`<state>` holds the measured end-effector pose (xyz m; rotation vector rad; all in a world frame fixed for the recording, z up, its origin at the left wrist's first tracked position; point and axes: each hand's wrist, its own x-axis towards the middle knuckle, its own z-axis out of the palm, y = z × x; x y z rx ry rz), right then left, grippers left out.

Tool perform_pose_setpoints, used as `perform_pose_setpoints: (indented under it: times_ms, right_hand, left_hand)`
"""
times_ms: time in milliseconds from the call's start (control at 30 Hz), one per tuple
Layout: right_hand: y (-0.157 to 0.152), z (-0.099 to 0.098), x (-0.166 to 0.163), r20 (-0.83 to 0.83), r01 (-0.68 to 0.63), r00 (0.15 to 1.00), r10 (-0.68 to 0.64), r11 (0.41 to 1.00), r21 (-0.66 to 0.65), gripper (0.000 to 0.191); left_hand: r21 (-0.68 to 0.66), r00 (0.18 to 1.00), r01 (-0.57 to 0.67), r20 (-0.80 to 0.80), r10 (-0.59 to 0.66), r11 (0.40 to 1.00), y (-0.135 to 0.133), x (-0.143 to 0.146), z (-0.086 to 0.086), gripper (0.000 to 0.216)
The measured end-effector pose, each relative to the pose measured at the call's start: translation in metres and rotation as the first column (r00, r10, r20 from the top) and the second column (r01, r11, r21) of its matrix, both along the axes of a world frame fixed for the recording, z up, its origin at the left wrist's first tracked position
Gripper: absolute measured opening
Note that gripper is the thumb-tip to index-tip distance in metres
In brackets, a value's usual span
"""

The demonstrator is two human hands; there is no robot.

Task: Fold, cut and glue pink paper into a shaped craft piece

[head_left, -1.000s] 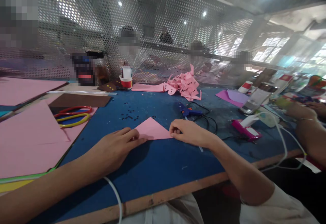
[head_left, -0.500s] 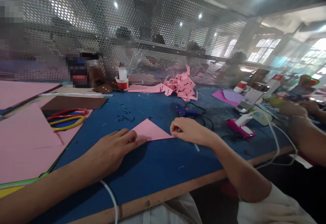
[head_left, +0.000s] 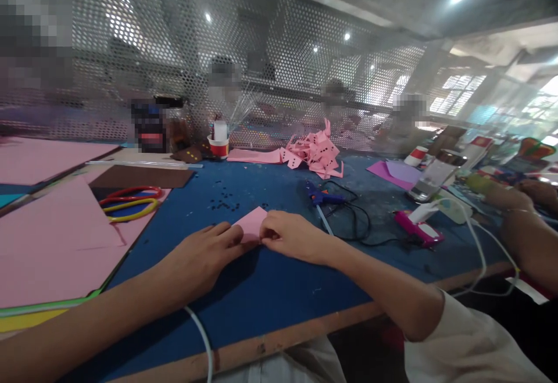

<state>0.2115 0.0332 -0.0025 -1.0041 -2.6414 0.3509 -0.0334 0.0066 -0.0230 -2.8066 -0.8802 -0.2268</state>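
Observation:
A small folded piece of pink paper (head_left: 253, 224) lies on the blue tabletop, its pointed top facing away from me. My left hand (head_left: 213, 250) grips its left side, thumb along the near edge and fingers curled. Against the paper's right part, my right hand (head_left: 293, 235) is closed, fingertips pinched at the near edge close to my left thumb. It covers the right side of the paper. Just beyond the hands, small black dots (head_left: 224, 201) are scattered on the table.
Behind sit a pile of pink cut paper (head_left: 314, 151) and a paper cup (head_left: 218, 146). To the right are a blue glue gun (head_left: 323, 196) and a magenta glue gun (head_left: 419, 229). Scissors (head_left: 133, 210) rest on pink sheets (head_left: 47, 243) at left. A co-worker's arm (head_left: 534, 232) is far right.
My right hand has slid left along the paper's near edge, from its right corner to near my left thumb. My left hand keeps its hold. The view has shifted slightly.

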Motion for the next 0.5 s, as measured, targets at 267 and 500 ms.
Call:
perform_pose_setpoints:
  times_ms: [267,500]
  right_hand:
    - [-0.001,-0.003,0.001,-0.029,0.190,0.980,-0.197,0.969,-0.160,0.002]
    - [-0.002,-0.008,-0.011,-0.004,0.286,0.958,-0.287,0.954,-0.086,0.002]
  left_hand:
    - [0.004,1.000,-0.019,-0.019,0.019,1.000,0.000,0.002,0.001,0.073]
    - [0.017,1.000,-0.017,-0.007,0.017,1.000,-0.001,0.004,0.003,0.070]
